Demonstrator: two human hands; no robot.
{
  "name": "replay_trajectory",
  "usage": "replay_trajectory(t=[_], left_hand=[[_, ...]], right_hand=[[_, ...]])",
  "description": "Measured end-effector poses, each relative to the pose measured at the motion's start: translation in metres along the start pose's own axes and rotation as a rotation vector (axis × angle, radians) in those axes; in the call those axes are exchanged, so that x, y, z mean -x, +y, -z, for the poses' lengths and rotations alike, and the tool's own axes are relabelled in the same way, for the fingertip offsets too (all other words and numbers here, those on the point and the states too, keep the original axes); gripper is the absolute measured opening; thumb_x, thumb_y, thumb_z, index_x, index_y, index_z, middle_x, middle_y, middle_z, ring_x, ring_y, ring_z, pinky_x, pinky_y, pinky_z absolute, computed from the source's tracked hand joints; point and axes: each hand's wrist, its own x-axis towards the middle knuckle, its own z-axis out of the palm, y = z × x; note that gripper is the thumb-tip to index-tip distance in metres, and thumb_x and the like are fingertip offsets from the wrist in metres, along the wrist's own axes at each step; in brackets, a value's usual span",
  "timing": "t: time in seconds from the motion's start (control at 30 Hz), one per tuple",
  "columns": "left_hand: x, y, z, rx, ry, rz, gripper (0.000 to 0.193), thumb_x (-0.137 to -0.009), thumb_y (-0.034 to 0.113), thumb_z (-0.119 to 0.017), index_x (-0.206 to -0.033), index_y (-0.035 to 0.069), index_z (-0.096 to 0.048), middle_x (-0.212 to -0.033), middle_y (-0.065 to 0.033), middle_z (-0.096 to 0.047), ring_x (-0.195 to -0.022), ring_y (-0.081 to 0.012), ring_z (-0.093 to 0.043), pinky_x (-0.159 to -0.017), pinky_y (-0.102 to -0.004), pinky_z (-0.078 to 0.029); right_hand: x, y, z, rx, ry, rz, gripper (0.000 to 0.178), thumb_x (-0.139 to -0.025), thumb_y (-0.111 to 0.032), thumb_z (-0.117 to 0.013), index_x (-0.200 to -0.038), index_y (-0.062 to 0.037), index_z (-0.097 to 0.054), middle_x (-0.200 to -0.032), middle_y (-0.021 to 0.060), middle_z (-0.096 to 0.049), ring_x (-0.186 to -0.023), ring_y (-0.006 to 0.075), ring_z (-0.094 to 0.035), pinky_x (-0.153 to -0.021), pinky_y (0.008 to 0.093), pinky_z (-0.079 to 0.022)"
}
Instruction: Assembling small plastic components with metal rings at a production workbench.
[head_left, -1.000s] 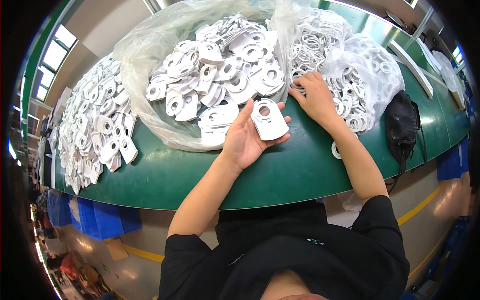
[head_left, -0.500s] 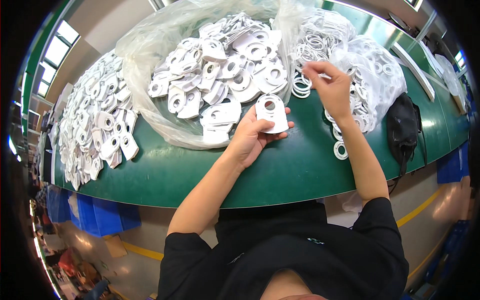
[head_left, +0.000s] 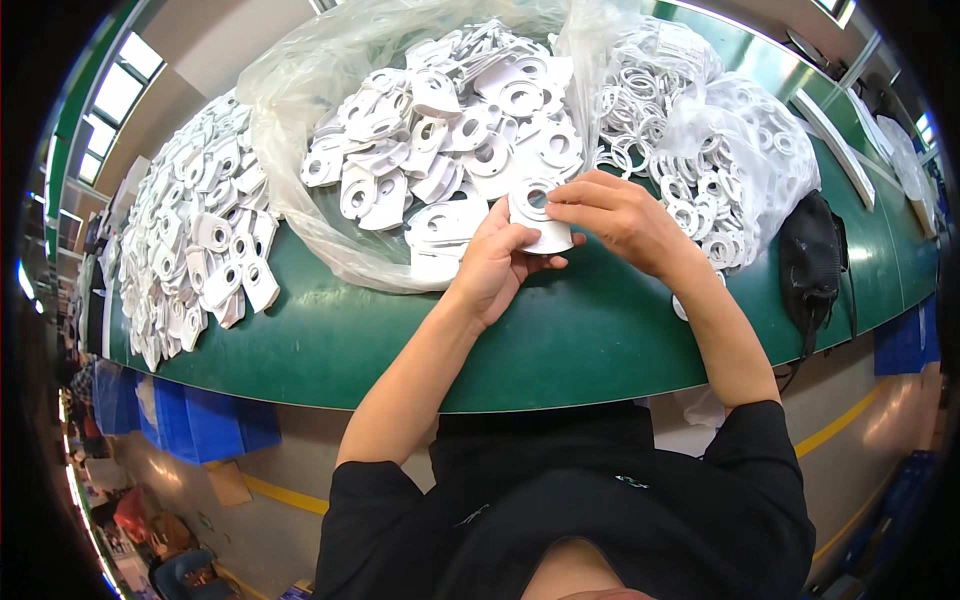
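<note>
Black bag [head_left: 810,250] at right, blue bin [head_left: 205,425] at lower left, yellow floor line [head_left: 287,494], window [head_left: 117,78]

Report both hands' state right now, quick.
Left hand: closed, holding a flat, white, plastic-looking plate with a round hole.
Right hand: fingers bent at the plate's holed end; whether it grips anything cannot be told.

A green table [head_left: 400,350] sweeps from nine o'clock round to three, its front edge bowing through six. At ten, bright panes fill a window [head_left: 120,85], with a beige wall [head_left: 205,42] just beside it toward eleven. A strip of lights [head_left: 76,495] glows near the rim at eight. The greyish floor [head_left: 850,460] shows at four, a yellow line [head_left: 840,427] crossing it; a yellow stripe [head_left: 285,496] runs between seven and eight
</note>
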Motion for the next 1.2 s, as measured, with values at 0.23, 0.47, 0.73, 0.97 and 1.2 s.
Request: replay_trajectory(t=[0.23, 0.47, 0.73, 0.97, 1.2], left_hand=[[-0.001, -0.003, 0.002, 0.014, 0.074, -0.037, 0.032, -0.097, 0.016, -0.047, -0.126, 0.003, -0.042, -0.112, -0.0093, -0.058, -0.092, -0.0170, -0.062, -0.069, -0.0300, -0.056], [-0.001, -0.005, 0.004, -0.059, 0.010, -0.093, 0.031, -0.097, 0.017, -0.048, -0.125, 0.004, -0.044, -0.110, -0.0071, -0.059, -0.091, -0.0137, -0.062, -0.064, -0.0275, -0.054], [0.002, -0.002, -0.005, -0.168, -0.057, -0.093, 0.040, -0.098, 0.013, -0.042, -0.136, 0.005, -0.032, -0.118, -0.0104, -0.057, -0.092, -0.0215, -0.065, -0.061, -0.0275, -0.053], [0.002, -0.001, -0.006, -0.082, -0.108, -0.049, 0.043, -0.100, 0.017, -0.039, -0.140, 0.006, -0.029, -0.119, -0.0110, -0.056, -0.097, -0.0231, -0.064, -0.066, -0.0281, -0.053], [0.001, -0.003, -0.005, -0.070, -0.138, -0.025, 0.040, -0.100, 0.016, -0.040, -0.138, 0.006, -0.031, -0.117, -0.0100, -0.057, -0.096, -0.0230, -0.065, -0.066, -0.0277, -0.054]], right_hand=[[-0.001, -0.012, -0.008, 0.064, -0.033, -0.041, 0.038, -0.067, 0.009, -0.060, -0.104, -0.0017, -0.065, -0.104, 0.0084, -0.062, -0.097, 0.0260, -0.059, -0.078, 0.0346, -0.053], [-0.003, -0.011, -0.006, -0.053, 0.013, -0.075, 0.037, -0.067, 0.008, -0.060, -0.102, -0.0020, -0.066, -0.103, 0.0078, -0.062, -0.093, 0.0265, -0.059, -0.076, 0.0339, -0.052], [-0.006, -0.015, -0.006, -0.314, 0.370, -0.438, 0.022, -0.088, -0.002, -0.060, -0.109, -0.0038, -0.067, -0.099, 0.0095, -0.060, -0.081, 0.0127, -0.061, -0.066, 0.0248, -0.052], [-0.002, -0.008, -0.013, -0.391, 0.304, -0.527, 0.022, -0.084, -0.005, -0.066, -0.106, -0.0033, -0.069, -0.093, 0.0066, -0.059, -0.072, 0.0097, -0.057, -0.062, 0.0219, -0.048], [-0.001, -0.013, -0.017, -0.249, 0.366, -0.522, 0.020, -0.082, -0.004, -0.068, -0.103, -0.0032, -0.070, -0.085, 0.0048, -0.059, -0.065, 0.0086, -0.054, -0.057, 0.0206, -0.043]])
